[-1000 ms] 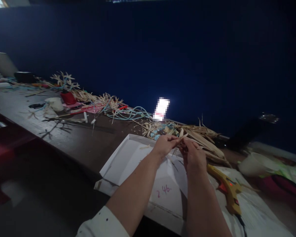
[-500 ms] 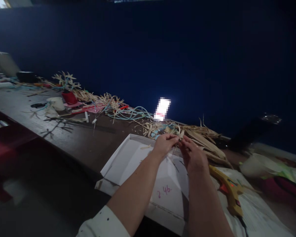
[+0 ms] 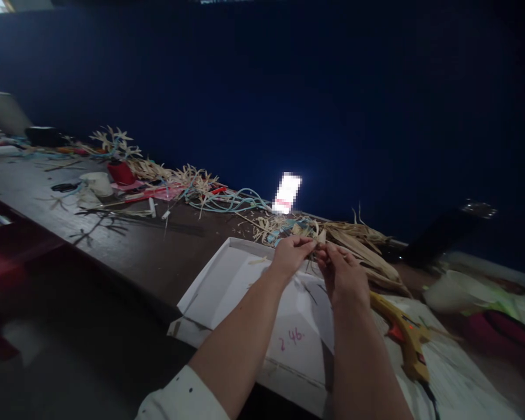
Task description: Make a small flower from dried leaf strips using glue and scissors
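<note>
Over the far edge of a shallow white box [image 3: 210, 291], my left hand [image 3: 292, 255] and my right hand [image 3: 343, 269] meet fingertip to fingertip. Between them they pinch a small piece of pale dried husk [image 3: 321, 236], its tip pointing up; the fingers hide its lower part. Inside the box lie a few thin strips and a handwritten number in pink. To the right of my right forearm rests a yellow glue gun [image 3: 413, 344] with a red trigger and a lit red light.
Behind my hands lie long dried husks [image 3: 363, 245] and a heap of scraps. A bright phone screen [image 3: 287, 193] stands against the dark blue wall. Leftward are light-blue cords [image 3: 231, 201], husk flowers [image 3: 116, 142], a red thread spool [image 3: 121, 173] and black scissors [image 3: 65, 187].
My right fingers have shifted slightly around the husk piece, which has turned a little. Both hands stay in nearly the same place above the box.
</note>
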Action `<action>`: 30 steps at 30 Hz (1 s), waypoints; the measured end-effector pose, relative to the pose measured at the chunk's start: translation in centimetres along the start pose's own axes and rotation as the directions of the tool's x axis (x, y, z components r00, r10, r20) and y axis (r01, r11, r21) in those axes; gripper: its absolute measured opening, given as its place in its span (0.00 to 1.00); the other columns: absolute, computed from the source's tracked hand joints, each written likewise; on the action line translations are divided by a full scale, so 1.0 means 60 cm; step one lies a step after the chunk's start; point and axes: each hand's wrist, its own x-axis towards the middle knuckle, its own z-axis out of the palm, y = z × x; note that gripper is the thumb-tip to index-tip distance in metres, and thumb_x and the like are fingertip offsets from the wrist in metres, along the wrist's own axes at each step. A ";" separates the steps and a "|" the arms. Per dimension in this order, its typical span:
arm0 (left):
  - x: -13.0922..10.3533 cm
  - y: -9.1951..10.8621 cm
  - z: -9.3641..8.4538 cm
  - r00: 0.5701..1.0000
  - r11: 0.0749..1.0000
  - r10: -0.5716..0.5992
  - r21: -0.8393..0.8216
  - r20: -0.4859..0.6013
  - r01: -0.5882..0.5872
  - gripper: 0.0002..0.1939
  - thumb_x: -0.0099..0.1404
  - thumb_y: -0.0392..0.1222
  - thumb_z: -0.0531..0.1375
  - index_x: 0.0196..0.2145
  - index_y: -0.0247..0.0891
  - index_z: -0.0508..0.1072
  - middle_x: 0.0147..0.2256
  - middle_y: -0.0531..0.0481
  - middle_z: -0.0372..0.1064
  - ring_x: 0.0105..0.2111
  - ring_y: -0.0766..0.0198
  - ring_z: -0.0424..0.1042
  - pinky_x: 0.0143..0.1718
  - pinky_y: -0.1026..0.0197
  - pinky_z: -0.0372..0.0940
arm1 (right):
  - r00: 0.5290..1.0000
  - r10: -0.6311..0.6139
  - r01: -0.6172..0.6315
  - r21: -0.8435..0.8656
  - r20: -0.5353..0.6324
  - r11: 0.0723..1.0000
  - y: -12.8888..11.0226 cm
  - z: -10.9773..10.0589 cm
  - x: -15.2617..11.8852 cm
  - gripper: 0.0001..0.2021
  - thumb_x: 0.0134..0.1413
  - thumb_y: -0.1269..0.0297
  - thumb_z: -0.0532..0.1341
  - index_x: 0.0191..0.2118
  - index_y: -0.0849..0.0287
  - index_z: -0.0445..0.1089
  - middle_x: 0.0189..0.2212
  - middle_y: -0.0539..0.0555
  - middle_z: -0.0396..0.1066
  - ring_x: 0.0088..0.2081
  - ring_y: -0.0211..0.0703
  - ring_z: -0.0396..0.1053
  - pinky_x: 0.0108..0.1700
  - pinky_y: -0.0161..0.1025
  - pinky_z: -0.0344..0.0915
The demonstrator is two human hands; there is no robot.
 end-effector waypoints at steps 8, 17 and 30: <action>0.001 -0.002 0.000 0.999 0.997 0.049 0.052 0.002 -0.049 0.12 0.51 0.44 0.64 0.31 0.33 0.76 0.27 0.50 0.72 0.26 0.69 0.68 0.33 0.65 0.63 | 0.995 0.041 -0.042 0.005 0.089 0.999 0.006 -0.007 0.007 0.17 0.31 0.67 0.71 0.33 0.58 0.72 0.22 0.45 0.68 0.21 0.29 0.64 0.21 0.25 0.64; 0.003 -0.005 -0.004 0.994 0.979 0.105 0.173 0.011 -0.105 0.12 0.53 0.44 0.62 0.33 0.34 0.77 0.28 0.50 0.73 0.27 0.68 0.68 0.32 0.66 0.63 | 0.990 -0.117 0.133 -0.234 0.080 0.963 0.016 -0.010 0.008 0.19 0.33 0.63 0.70 0.38 0.57 0.72 0.28 0.48 0.70 0.24 0.32 0.65 0.24 0.28 0.61; -0.006 0.009 -0.004 0.990 0.950 0.140 0.281 0.013 -0.138 0.11 0.54 0.42 0.61 0.32 0.33 0.77 0.28 0.50 0.73 0.29 0.66 0.70 0.34 0.65 0.64 | 0.937 -0.339 0.334 -0.516 0.087 0.789 0.012 -0.007 0.002 0.21 0.37 0.61 0.66 0.42 0.62 0.72 0.23 0.48 0.69 0.20 0.32 0.59 0.24 0.32 0.59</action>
